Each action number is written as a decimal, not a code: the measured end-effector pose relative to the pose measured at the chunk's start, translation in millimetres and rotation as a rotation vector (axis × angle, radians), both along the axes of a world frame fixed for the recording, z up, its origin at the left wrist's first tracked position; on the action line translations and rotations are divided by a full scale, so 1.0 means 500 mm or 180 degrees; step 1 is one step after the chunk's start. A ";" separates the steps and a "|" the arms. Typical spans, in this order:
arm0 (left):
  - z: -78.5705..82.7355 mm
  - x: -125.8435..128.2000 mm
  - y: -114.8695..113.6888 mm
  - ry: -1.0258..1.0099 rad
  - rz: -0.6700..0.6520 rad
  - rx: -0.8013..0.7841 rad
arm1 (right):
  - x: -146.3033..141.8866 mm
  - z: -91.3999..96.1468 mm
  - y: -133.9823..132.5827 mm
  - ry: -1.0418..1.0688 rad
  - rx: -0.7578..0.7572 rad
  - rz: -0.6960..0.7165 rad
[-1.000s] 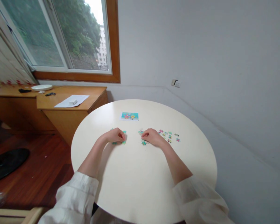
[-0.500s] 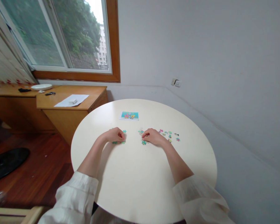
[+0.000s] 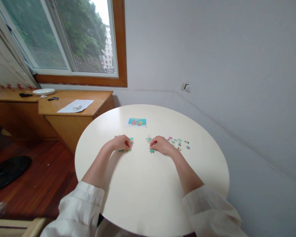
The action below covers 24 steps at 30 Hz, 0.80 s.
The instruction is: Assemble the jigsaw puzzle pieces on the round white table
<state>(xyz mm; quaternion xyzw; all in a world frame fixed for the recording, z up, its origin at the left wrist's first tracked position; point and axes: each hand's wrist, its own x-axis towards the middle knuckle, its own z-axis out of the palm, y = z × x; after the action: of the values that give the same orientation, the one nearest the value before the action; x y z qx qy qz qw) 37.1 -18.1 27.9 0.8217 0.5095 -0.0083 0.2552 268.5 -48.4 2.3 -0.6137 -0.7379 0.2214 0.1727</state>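
Note:
On the round cream table [image 3: 148, 184] my left hand [image 3: 121, 143] rests curled over a small cluster of teal puzzle pieces [image 3: 128, 150], fingertips pinched on them. My right hand [image 3: 161, 144] lies curled too, its fingers pressed together among pieces beside a teal piece [image 3: 152, 151]. Several loose coloured pieces [image 3: 179, 143] are scattered just right of that hand. A small cartoon reference picture [image 3: 136, 122] lies flat farther back on the table.
A wooden desk [image 3: 71, 113] stands at the left under the window, with a sheet of paper [image 3: 75, 106], a white plate [image 3: 43, 92] and small dark items. A wall socket [image 3: 185, 87] sits on the grey wall. Dark wooden floor lies to the left.
Almost nothing: both hands stay on the pieces, with only slight finger shifts.

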 end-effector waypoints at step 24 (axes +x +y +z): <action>-0.015 0.026 -0.001 -0.0505 0.0223 0.0433 | -0.004 -0.006 0.003 0.0076 0.0059 -0.0057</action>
<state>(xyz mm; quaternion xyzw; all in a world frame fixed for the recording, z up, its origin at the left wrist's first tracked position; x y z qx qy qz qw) 49.9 -18.8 20.5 0.8169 0.5155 0.1003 0.2386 266.4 -46.7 -0.4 -0.6160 -0.7323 0.2204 0.1891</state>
